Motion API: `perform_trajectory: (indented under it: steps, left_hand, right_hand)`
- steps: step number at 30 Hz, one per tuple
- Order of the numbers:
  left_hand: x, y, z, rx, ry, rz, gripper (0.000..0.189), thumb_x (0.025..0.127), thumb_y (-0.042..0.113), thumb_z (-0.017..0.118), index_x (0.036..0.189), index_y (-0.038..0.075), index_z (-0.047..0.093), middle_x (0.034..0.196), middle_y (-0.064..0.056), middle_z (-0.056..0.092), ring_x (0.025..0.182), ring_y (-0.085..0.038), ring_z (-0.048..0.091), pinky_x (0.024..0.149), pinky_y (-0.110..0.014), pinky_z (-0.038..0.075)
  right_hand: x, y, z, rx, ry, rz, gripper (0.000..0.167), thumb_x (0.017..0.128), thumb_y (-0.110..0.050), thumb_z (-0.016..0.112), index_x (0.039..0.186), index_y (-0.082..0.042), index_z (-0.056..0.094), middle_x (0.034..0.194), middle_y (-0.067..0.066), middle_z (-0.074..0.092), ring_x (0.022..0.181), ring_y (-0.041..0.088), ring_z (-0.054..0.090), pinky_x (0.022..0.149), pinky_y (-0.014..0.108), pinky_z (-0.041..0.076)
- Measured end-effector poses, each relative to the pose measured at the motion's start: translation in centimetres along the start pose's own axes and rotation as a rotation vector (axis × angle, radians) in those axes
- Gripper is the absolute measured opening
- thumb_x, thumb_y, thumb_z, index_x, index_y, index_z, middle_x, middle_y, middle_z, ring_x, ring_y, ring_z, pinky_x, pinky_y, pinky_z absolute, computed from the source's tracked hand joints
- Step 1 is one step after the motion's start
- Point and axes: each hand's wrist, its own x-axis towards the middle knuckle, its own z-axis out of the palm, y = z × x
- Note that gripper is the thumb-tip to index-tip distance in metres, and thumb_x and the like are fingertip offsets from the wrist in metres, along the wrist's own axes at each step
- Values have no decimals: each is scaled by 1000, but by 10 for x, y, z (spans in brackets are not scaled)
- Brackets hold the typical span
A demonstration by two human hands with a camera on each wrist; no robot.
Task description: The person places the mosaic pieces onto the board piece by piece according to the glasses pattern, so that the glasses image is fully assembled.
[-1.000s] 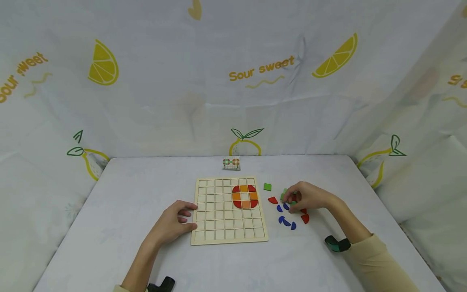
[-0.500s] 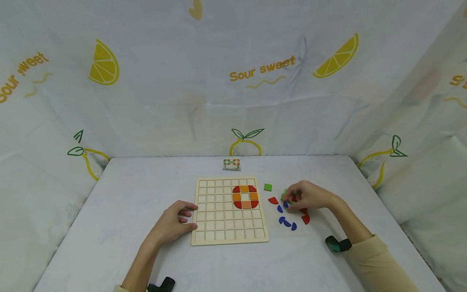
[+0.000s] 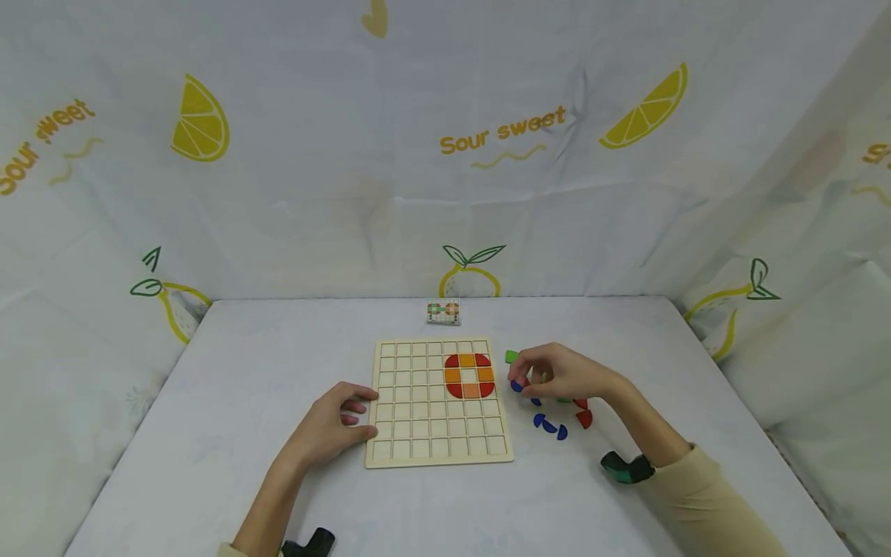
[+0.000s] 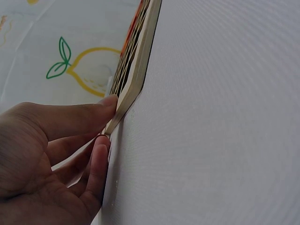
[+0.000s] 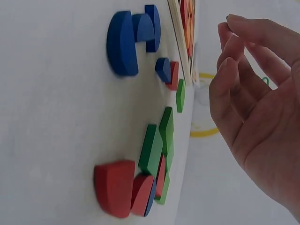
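A wooden grid board (image 3: 438,425) lies on the table, with red rounded pieces (image 3: 453,391) and orange squares (image 3: 467,360) set as a ring at its upper right. My left hand (image 3: 327,422) holds the board's left edge, thumb and index fingertip on the border; the left wrist view shows the thumb (image 4: 110,105) at the board's rim. My right hand (image 3: 560,373) pinches a blue half-round piece (image 3: 517,385) above the loose pieces, right of the board. In the right wrist view the fingers (image 5: 229,70) mostly hide that piece.
Loose blue pieces (image 5: 123,44), red pieces (image 5: 114,187) and green pieces (image 5: 151,150) lie right of the board, partly under my right hand. A green square (image 3: 511,357) lies near the board's upper right edge. A small pattern card (image 3: 443,312) stands behind the board.
My right hand has picked a blue half-round piece out of the loose pieces and moved left towards the board with it. My left hand stays at the board's edge.
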Motion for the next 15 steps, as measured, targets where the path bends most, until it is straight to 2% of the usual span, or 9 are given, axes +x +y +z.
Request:
perform_trajectory:
  steps: [5,10,15]
  left_hand:
    - [1,-1,1,2,4,-2,50,84,7,91,130,16,72,125,-5,71,109,-18,67,98,-36,57]
    - [1,-1,1,5,9,-6,51,83,7,92,129,16,73,123,-5,71,107,-18,67,96,-35,57]
    - [1,0,1,11,9,-4,51,83,7,93,129,15,73,123,-5,71,106,-18,68,95,-35,57]
  right_hand:
    - [10,-10,10,-4,-44,-42,16,100,-9,75,117,-9,78,102,4,74,79,14,61,67,22,54]
    - [20,-12,18,-16,-77,-47,16,100,-4,71,111,-11,81,105,6,76,72,8,56,63,18,47]
    - [29,-14,24,-66,-120,-49,16,100,-5,71,106,-13,82,104,1,76,68,4,54,64,16,45]
